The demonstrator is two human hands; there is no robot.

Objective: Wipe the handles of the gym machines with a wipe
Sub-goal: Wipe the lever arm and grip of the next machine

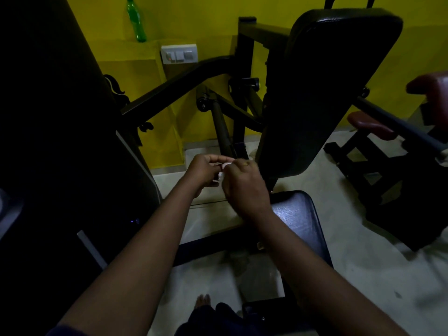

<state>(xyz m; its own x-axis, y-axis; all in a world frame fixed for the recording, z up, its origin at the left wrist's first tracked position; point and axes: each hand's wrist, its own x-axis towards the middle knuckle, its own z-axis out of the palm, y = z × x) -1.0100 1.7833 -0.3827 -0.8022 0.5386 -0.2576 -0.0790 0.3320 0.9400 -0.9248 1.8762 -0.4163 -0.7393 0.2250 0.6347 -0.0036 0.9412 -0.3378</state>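
We face the black gym machine (244, 69), with its tall back pad (334, 88) far and to the right and its seat pad (298, 214) near, just right of our hands. Its padded handle (221, 128) slopes down from the frame, just beyond our hands, and nothing touches it yet. Our left hand (202, 172) and right hand (244, 190) meet in the middle, the fingers of both curled in and pinching the small white wipe (225, 167) between them. Little of the wipe shows, so it seems bunched up. We judge the step to be readying the wipe. To do it well, we should draw it open into a flat sheet and lay it across one palm. Then we wrap it right round the handle and run its whole length, turning the wrist so the far side is cleaned too.
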